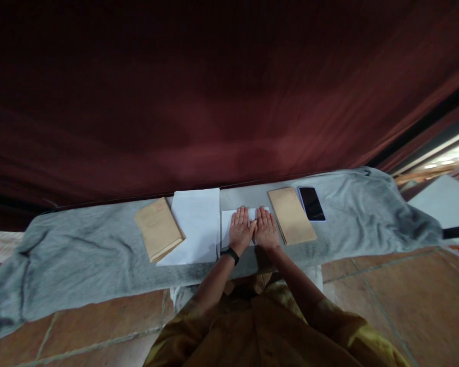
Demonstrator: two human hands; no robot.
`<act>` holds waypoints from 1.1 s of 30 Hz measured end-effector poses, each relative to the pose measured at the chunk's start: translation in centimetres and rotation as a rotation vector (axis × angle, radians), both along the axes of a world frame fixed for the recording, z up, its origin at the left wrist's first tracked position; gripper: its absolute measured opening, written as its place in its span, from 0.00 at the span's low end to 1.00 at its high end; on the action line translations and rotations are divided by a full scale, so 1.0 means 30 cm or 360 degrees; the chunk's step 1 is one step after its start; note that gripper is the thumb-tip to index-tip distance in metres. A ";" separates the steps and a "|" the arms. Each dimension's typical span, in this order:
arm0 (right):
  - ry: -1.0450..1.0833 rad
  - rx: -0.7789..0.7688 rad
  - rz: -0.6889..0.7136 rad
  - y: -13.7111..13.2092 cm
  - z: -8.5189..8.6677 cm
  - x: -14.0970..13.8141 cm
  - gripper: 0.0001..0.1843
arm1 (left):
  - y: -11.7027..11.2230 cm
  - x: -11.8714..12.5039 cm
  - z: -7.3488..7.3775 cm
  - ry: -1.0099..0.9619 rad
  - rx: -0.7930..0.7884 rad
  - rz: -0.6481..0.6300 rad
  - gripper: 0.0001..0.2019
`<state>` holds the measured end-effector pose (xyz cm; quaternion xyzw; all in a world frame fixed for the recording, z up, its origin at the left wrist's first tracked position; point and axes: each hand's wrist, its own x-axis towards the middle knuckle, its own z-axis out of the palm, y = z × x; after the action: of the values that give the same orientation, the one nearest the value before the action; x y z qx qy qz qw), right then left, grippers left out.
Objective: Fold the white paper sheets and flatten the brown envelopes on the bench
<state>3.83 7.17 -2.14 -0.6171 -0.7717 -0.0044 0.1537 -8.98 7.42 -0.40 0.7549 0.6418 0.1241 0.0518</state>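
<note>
My left hand (pixel 241 229) and my right hand (pixel 266 230) lie flat, side by side, on a white sheet of paper (pixel 225 224) that looks folded. Their fingers are stretched out and point away from me, and the thumbs meet or nearly meet. Much of the sheet is hidden under the palms. Left of it lies a stack of larger white paper (pixel 197 224). A brown envelope stack (pixel 158 229) overlaps that stack's left edge. Close to my right hand lie further brown envelopes (pixel 292 214).
A phone (pixel 311 204) with a dark screen lies beside the right-hand envelopes. Grey cloth (pixel 92 250) covers the long narrow table. Behind it hangs a dark red curtain (pixel 214 112). Brown floor tiles (pixel 103 321) show below. A white panel (pixel 447 201) stands at far right.
</note>
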 end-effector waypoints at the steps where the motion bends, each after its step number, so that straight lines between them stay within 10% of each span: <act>1: 0.0016 0.0007 -0.0001 0.001 0.000 -0.001 0.31 | 0.001 -0.015 -0.004 0.0012 0.0018 0.0019 0.32; 22: 0.0084 0.0089 0.0020 -0.004 -0.008 0.004 0.32 | -0.123 -0.074 -0.015 -0.0021 0.0179 0.0398 0.31; 33: 0.0126 0.0012 0.0049 -0.017 0.036 -0.014 0.30 | -0.217 0.010 0.007 0.0000 0.0055 -0.0004 0.29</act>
<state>3.42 6.67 -1.05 -0.6043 -0.7743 0.0195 0.1865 -8.68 0.91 -0.18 0.7566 0.6386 0.1351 0.0389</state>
